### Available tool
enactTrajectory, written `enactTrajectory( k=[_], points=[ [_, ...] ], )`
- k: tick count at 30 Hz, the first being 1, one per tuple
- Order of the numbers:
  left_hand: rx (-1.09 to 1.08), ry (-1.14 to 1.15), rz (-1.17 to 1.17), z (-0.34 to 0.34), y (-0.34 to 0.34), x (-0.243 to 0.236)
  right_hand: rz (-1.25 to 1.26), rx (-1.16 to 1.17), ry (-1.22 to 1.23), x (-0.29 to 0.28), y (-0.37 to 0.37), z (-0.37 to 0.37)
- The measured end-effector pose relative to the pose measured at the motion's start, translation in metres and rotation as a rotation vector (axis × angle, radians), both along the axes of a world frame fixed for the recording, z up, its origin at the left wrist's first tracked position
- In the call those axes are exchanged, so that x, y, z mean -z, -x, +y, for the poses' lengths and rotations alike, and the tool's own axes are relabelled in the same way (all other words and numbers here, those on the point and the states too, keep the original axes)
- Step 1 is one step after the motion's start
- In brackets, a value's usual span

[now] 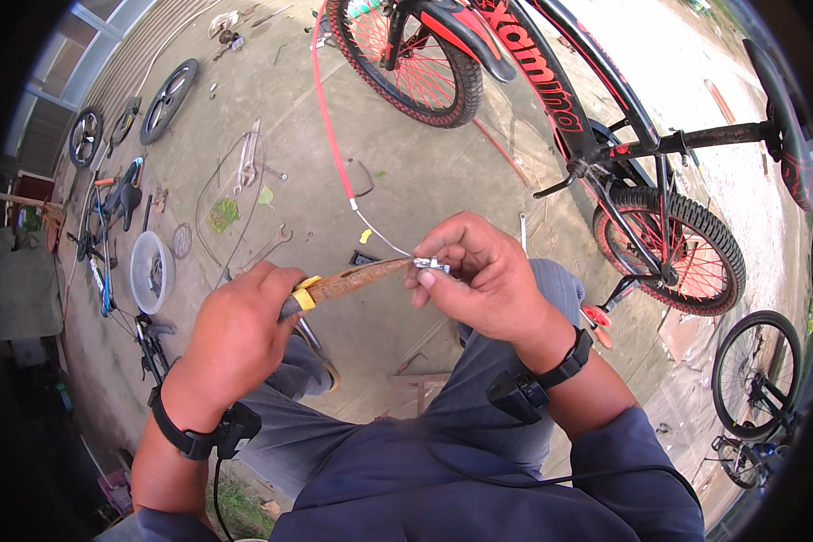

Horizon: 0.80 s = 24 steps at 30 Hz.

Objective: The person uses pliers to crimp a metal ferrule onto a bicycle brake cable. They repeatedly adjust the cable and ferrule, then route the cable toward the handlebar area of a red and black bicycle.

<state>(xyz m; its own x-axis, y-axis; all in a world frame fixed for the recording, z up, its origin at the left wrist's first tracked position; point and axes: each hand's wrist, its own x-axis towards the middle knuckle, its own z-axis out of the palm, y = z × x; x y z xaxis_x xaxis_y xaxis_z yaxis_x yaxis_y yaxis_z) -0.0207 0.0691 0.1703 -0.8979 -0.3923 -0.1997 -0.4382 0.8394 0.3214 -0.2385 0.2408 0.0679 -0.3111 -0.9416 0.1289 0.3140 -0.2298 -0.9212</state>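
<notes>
My left hand [244, 321] is closed around the yellow-and-black handles of rusty pliers [357, 278], whose long, tapering jaws point right. Between the thumb and fingers of my right hand [474, 275] is a small silver metal fitting [432, 265]. The pliers' tip meets the fitting; whether the jaws bite on it cannot be made out. A thin bare wire [384, 237] runs down to this fitting from a red cable housing [332, 144]. That housing comes from the top edge, beside the front wheel of a black-and-red bicycle [551, 81].
Wrenches [248, 163], loose cables and small parts lie on the concrete floor to the left. A translucent tub [154, 271] holds parts there, near another bicycle [108, 217] and loose wheels [169, 101]. An orange-handled tool [598, 325] lies by my right knee. Another wheel [757, 375] is at far right.
</notes>
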Motion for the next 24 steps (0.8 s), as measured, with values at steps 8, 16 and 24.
enactTrajectory(
  k=[8, 16, 24],
  points=[
    [0.025, 0.016, -0.014, -0.001, 0.002, -0.006, 0.045, -0.005, -0.030, -0.001, 0.000, 0.000],
    [0.136, 0.180, -0.055, -0.004, 0.004, -0.014, 0.229, 0.012, -0.067, -0.004, 0.002, 0.002],
    [0.154, 0.053, -0.168, -0.013, 0.005, -0.026, 0.731, 0.075, -0.049, -0.013, 0.003, 0.000]
  ],
)
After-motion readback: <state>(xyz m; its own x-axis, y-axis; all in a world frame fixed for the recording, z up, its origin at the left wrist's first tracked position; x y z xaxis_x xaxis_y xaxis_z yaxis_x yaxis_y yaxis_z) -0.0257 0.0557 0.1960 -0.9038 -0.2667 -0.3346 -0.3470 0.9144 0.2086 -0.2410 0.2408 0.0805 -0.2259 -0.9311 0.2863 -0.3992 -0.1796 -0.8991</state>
